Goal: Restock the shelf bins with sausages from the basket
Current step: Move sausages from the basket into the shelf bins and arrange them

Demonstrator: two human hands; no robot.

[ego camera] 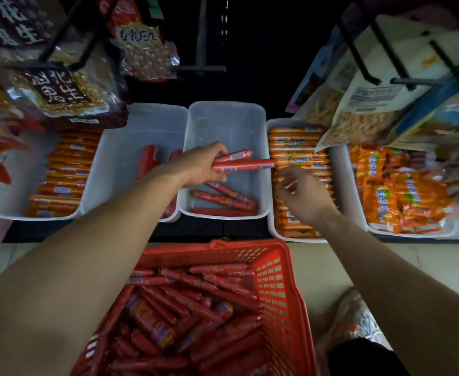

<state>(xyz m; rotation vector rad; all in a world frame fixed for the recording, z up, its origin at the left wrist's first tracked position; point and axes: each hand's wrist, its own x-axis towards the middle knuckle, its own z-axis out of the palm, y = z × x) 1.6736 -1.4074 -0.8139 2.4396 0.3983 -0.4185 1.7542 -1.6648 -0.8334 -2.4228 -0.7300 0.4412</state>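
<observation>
Grasping two red-wrapped sausages [246,164], the left hand [198,165] should lay them flat in the clear plastic bin [223,123] beneath; right hand [304,195] released, empty.

The middle bin [224,115] on the shelf lies open from above, its back half bare; red sausages [223,200] lie only along its front edge. The left hand [198,165], gripping a pair of sausages [242,164], hangs over its left side. The right hand [304,194] hovers over the orange-sausage bin [299,156] just beside it, narrowing the gap between them. The second bin [130,142] has bare floor, but peanut bags [68,93] overhang its back left corner. Snack bags [358,115] overhang the right-hand bins. The basket [274,267] stands along the shelf's front edge.
</observation>
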